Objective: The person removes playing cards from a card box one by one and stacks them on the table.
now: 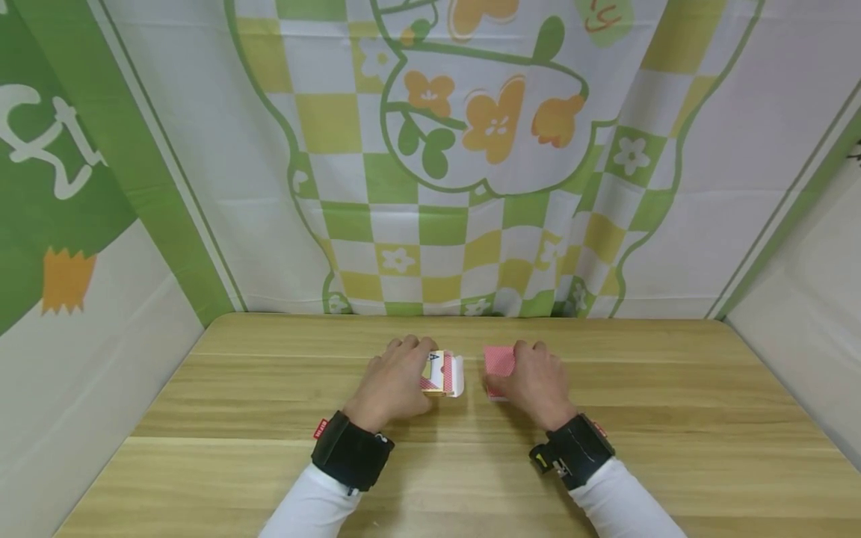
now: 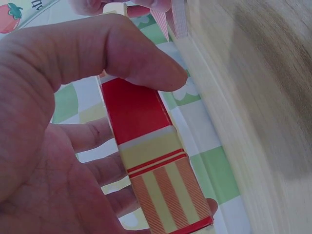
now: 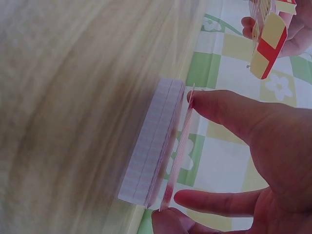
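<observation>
My left hand (image 1: 393, 381) grips a playing card box (image 1: 436, 377) by its sides, thumb on one edge and fingers on the other. The box's end flap (image 1: 459, 376) hangs open toward the right, and red-patterned cards show at its mouth. In the left wrist view the red, cream and striped side of the box (image 2: 141, 112) faces the camera. My right hand (image 1: 538, 381) pinches a thin red-backed card or few cards (image 3: 179, 151) between thumb and fingertips. Just under them, a thin gap apart, a stack of playing cards (image 3: 152, 146) lies on the table.
The wooden table (image 1: 235, 418) carries both hands' work near its far middle. A printed curtain (image 1: 403, 224) with green and yellow checks hangs behind the table's back edge. White and green cloth walls (image 1: 155, 336) stand on both sides.
</observation>
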Action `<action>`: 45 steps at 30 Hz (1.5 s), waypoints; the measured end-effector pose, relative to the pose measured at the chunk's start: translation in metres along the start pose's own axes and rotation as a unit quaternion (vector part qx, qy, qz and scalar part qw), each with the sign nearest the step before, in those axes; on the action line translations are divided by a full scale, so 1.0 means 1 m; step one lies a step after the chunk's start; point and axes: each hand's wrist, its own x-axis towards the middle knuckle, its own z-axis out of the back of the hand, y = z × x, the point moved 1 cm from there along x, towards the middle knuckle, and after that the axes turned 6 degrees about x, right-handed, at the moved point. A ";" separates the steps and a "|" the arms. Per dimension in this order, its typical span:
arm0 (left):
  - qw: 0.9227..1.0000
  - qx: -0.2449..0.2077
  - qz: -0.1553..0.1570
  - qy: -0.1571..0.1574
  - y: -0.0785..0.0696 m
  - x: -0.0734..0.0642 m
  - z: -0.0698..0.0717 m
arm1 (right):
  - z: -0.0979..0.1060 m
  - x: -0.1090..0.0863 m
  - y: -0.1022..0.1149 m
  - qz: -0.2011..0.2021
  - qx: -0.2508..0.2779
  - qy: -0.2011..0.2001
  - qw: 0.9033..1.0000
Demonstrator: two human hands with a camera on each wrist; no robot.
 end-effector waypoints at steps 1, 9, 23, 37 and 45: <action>1.000 0.000 0.000 0.000 0.000 0.000 0.000 | 0.000 0.000 0.000 -0.001 -0.001 0.001 1.000; 1.000 0.000 0.002 0.000 0.000 0.000 0.000 | -0.003 0.000 0.000 0.000 -0.005 -0.004 1.000; 1.000 0.000 0.001 0.003 0.000 0.000 0.000 | -0.007 0.000 -0.003 0.002 -0.015 -0.006 1.000; 1.000 0.005 0.001 0.005 0.000 0.001 -0.002 | -0.007 0.000 -0.003 -0.003 -0.012 0.003 1.000; 1.000 0.007 0.000 0.004 0.000 0.001 -0.002 | -0.006 -0.001 -0.002 0.004 -0.007 0.006 1.000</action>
